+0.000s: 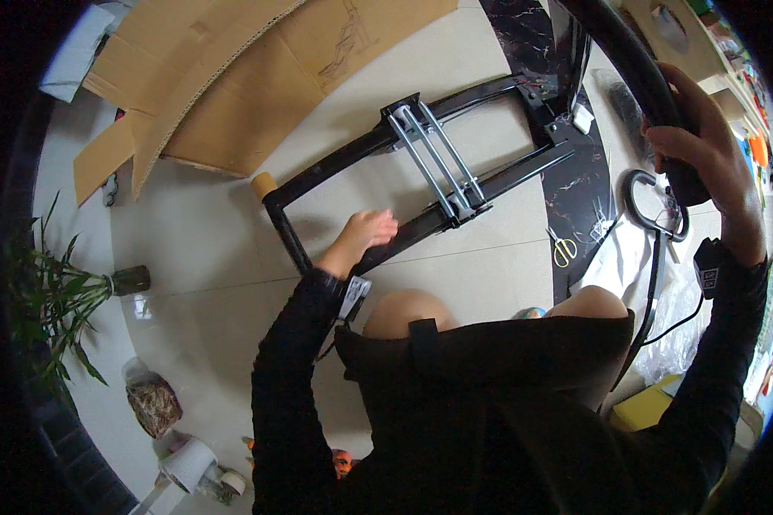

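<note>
A black metal exercise-machine frame (318, 167) lies on the tiled floor in front of me. Bright metal rods (438, 159) span its two long tubes. My left hand (365, 236) is over the near tube, fingers loosely bent and nothing visible in them; I cannot tell whether it touches the tube. At the upper right, my right hand (713, 146) is wrapped round a thick, curved black padded bar (631, 56). That bar runs up past the upper edge of the view. A wooden-coloured cap (264, 185) sits at the frame's left corner.
Large opened cardboard (258, 112) lies at the upper left. Yellow-handled scissors (564, 250) rest on a dark stone strip (580, 197). A black looped bar (655, 275) and clear plastic wrap (674, 343) lie right; a potted plant (69, 300) stands left.
</note>
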Available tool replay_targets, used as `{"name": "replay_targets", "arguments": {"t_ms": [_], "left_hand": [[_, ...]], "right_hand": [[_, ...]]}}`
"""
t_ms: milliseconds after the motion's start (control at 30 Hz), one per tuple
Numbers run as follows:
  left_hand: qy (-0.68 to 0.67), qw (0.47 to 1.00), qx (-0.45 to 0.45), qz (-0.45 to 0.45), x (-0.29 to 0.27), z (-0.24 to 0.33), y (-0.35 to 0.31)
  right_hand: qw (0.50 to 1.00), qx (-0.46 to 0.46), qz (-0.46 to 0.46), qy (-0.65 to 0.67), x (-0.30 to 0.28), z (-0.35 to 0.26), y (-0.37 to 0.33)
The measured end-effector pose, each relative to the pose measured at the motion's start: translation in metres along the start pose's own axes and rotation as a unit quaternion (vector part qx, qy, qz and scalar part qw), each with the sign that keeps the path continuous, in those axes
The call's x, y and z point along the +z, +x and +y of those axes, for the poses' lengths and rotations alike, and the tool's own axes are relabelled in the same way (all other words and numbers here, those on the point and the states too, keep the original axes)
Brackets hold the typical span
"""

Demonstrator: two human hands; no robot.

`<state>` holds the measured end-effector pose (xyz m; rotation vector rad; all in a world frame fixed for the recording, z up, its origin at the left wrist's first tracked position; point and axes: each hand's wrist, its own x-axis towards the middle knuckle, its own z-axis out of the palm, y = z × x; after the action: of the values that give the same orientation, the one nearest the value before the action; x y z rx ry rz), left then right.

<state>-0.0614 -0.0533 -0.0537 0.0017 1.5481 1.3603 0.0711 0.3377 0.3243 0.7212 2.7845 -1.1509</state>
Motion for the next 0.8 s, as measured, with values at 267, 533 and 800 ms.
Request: {"name": "replay_targets", "arguments": {"t_ms": [267,533,800], "left_hand": [[-0.249,0.969,-0.001,0.0,0.068,0.028,0.112],[-0.24,0.967,0.048,0.062,0.081,0.029,0.112],[-0.187,0.981,0.013,-0.056,0.056,0.008,0.093]], "right_hand": [[0.998,-0.001,0.031,0.052,-0.014,-0.001,-0.006],[0.998,0.011,-0.002,0.065,-0.021,0.0,-0.005],[0.996,-0.016,0.047,0.075,-0.022,0.01,-0.005]]}}
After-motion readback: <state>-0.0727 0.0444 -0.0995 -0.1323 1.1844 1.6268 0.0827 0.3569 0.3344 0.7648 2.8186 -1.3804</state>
